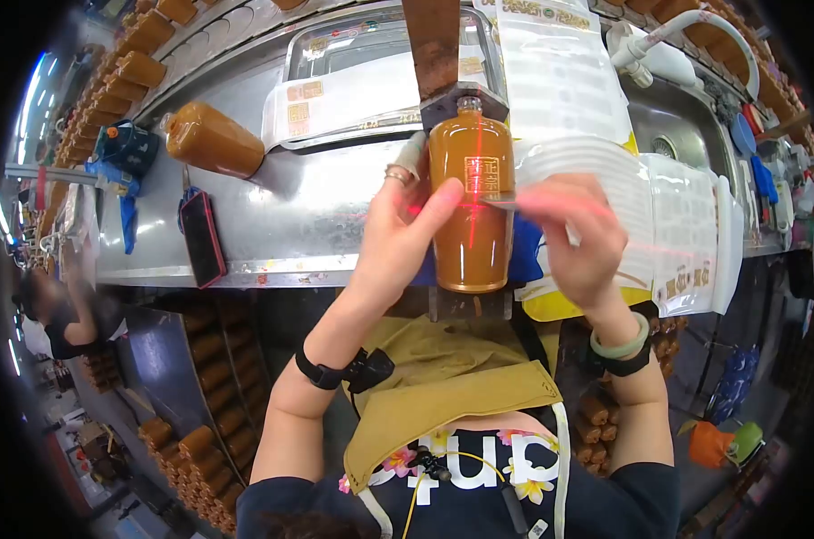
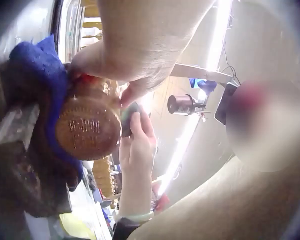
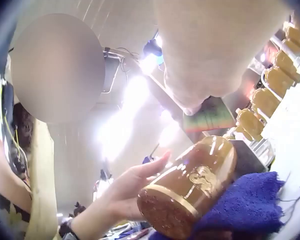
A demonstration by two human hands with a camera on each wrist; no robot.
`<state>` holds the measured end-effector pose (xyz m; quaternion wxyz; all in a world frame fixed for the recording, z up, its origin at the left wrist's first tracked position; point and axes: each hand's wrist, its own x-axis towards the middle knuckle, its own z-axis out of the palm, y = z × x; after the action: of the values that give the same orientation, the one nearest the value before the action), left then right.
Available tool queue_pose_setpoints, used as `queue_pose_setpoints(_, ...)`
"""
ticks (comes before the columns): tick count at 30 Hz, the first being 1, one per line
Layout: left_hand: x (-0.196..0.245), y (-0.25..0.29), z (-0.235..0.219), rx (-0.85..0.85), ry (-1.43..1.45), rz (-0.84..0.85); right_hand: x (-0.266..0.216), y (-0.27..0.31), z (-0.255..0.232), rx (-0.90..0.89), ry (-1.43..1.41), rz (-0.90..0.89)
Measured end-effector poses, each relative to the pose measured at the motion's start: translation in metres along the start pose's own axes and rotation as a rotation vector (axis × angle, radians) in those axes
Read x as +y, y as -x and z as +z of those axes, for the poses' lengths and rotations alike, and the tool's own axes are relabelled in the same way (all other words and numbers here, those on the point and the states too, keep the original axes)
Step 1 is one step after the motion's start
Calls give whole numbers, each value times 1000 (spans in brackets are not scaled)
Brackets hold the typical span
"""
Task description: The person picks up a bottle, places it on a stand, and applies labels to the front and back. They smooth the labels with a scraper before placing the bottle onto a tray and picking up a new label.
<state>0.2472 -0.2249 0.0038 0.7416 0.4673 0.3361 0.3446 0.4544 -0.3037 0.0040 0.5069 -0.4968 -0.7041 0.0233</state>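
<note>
head view: your left hand gripped the amber bottle, thumb laid across its front and fingers curled behind. the bottle lay in a holder at the near edge of the steel worktop, red laser lines crossing it. your right hand was blurred, fingers bent at the bottle's right side; you could not tell what it held. a second bottle and a phone lay to the left.

left wrist view: the bottle's base rested against blue cloth.

right wrist view: the bottle lay tilted on the blue cloth, your left hand touching it.
</note>
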Motion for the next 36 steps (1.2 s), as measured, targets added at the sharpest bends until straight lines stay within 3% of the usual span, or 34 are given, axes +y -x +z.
queue_pose_setpoints(2, -6, -11, 1, 42, -32, 194, -8, 19, 1, -62, 129, -163)
queue_pose_setpoints(4, -1, -18, 5, 26, -33, 227, -19, 20, -5, -107, 93, -186)
queue_pose_setpoints(6, 3, -19, 3, -5, -116, 146, -23, 15, -7, -150, 55, -207)
queue_pose_setpoints(8, 0, -21, 1, -1, -125, 151, -17, 6, -6, -33, 200, -194)
queue_pose_setpoints(10, -1, -23, 0, 7, -130, 164, -14, 5, -5, -59, 205, -213)
queue_pose_setpoints(13, -2, -24, 0, 31, -152, 163, -28, -3, -5, -242, 48, -346)
queue_pose_setpoints(16, -3, -25, -1, 16, -152, 180, -31, -24, 3, -253, 86, -266)
queue_pose_setpoints(18, -4, -25, -5, 26, 11, 126, -11, -45, 16, -232, 126, -278)
queue_pose_setpoints(20, 0, -24, -8, 26, -24, 40, 8, -71, 22, -183, 215, -180)
queue_pose_setpoints(22, 2, -23, -8, 26, 52, -11, 32, -92, 19, -65, 321, -253)
queue_pose_setpoints(23, 4, -22, -8, -27, 21, -11, 38, -96, 8, -75, 405, -370)
queue_pose_setpoints(24, 5, -20, -10, -35, 21, -9, 39, -87, 3, -72, 413, -370)
queue_pose_setpoints(28, 5, -12, -12, -22, 58, -43, 10, -14, -3, -393, -123, -604)
queue_pose_setpoints(30, 0, -7, -14, -16, 68, -59, 9, -17, -5, -448, -209, -524)
queue_pose_setpoints(32, -4, -3, -16, -18, 72, -72, 30, -38, 8, -206, -44, -176)
queue_pose_setpoints(33, -5, -2, -16, -16, 74, -59, 41, -55, 10, -52, 104, -176)
queue_pose_setpoints(34, -5, 0, -17, -12, 75, -45, 49, -72, 4, -10, 329, -244)
queue_pose_setpoints(36, -2, 7, -16, 8, 51, -25, 36, -87, -3, -69, 445, -416)
